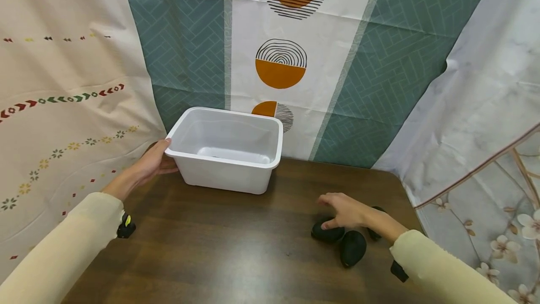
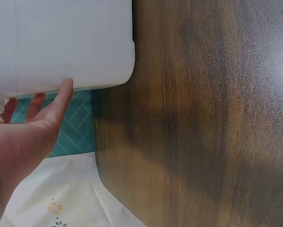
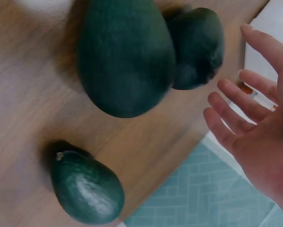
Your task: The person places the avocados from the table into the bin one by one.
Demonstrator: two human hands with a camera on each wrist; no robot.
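A white plastic tub (image 1: 223, 172) stands on the brown table near the back wall, and nothing shows inside it. At its left end, my left hand (image 1: 149, 163) holds the rim corner, thumb at the rim. The left wrist view shows its fingertips (image 2: 65, 87) against the tub's end wall. My right hand (image 1: 348, 210) hovers with spread fingers over a group of dark green avocados, holding nothing. One avocado (image 1: 326, 232) lies partly under that hand. A second avocado (image 1: 353, 248) is just in front, and a third (image 1: 374, 234) is mostly hidden behind the wrist.
Patterned cloth (image 1: 185, 36) hangs behind the table. A cream cloth (image 1: 76, 107) hangs at the left, and a white floral cloth (image 1: 485, 154) at the right. The dark wood table (image 1: 211, 243) has a rounded back right corner.
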